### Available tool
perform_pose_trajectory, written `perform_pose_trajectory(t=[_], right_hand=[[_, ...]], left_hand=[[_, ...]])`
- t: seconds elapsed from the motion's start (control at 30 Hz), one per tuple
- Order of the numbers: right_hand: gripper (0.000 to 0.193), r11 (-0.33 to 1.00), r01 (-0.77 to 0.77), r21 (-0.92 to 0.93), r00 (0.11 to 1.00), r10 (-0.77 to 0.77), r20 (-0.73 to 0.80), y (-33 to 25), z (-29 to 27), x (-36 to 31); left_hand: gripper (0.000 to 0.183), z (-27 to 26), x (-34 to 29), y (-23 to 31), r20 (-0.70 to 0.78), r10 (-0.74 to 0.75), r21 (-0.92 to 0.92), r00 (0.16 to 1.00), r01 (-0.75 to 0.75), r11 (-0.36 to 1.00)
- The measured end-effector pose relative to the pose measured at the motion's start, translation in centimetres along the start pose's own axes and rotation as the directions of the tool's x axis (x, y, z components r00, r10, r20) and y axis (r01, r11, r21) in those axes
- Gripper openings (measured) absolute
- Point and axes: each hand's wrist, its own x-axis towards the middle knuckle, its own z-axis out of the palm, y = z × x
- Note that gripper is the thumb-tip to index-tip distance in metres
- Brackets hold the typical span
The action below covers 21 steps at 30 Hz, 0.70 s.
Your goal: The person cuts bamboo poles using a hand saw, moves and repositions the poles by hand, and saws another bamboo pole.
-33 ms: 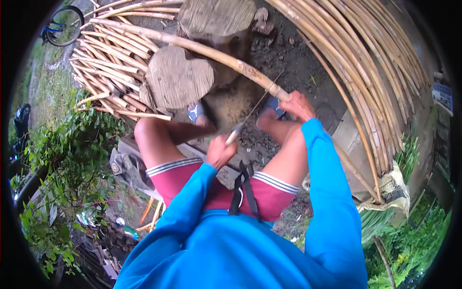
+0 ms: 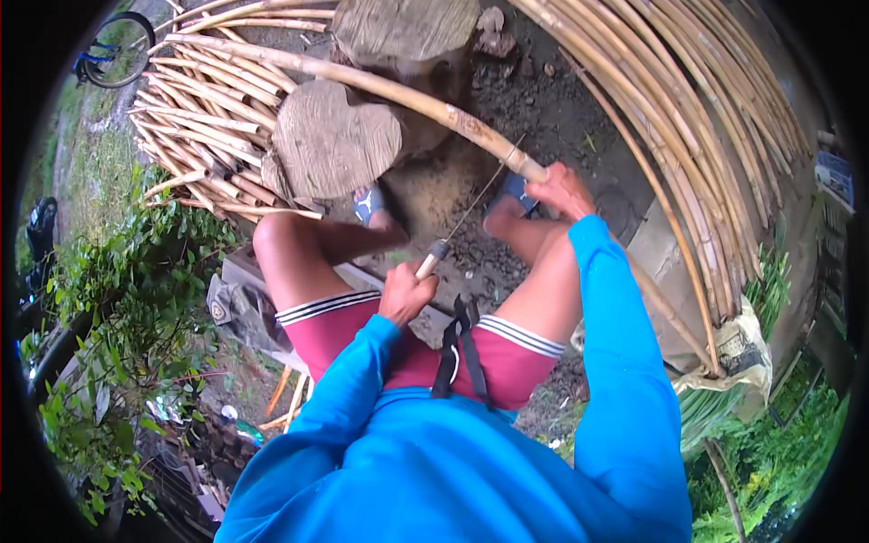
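A long bamboo pole runs from the far left, past the tree stumps, to the near right. My right hand is wrapped round it, just beyond my right knee. The pole's lower stretch passes under my right forearm. In my left hand, between my thighs, is the pale handle of a long thin-bladed tool with a grey collar. Its narrow blade, seen nearly edge-on, slants up to the pole and crosses it just left of my right hand. Whether the blade has cut into the pole I cannot tell.
Two tree stumps, a near one and a far one, stand ahead. Short cut bamboo pieces are heaped at the left. Long poles lie side by side at the right, their near ends by a pale sack. Leafy plants grow at the left.
My left hand has drawn back slightly toward me and left, pulling the blade along across the pole. My right hand keeps its hold on the pole.
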Motion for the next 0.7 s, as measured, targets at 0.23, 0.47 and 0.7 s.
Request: perform_pose_trajectory(t=[0.23,0.47,0.7], right_hand=[[0.051,0.996,0.055,0.064,0.994,-0.06,0.09,-0.8,2.9,1.0],[0.048,0.997,-0.023,0.068,0.997,0.018,0.072,-0.7,0.3,-0.1],[0.053,0.998,-0.025,0.055,0.992,0.018,0.125,-1.4,0.3,1.1]], left_hand=[[0.037,0.5,8.5,5.6,-0.001,0.112,0.327,0.994,-0.105,0.939],[0.033,-0.8,3.1,3.9,0.003,-0.122,0.081,0.993,0.122,0.989],[0.03,1.6,2.3,-1.3,-0.223,0.197,0.112,0.955,-0.176,0.978]])
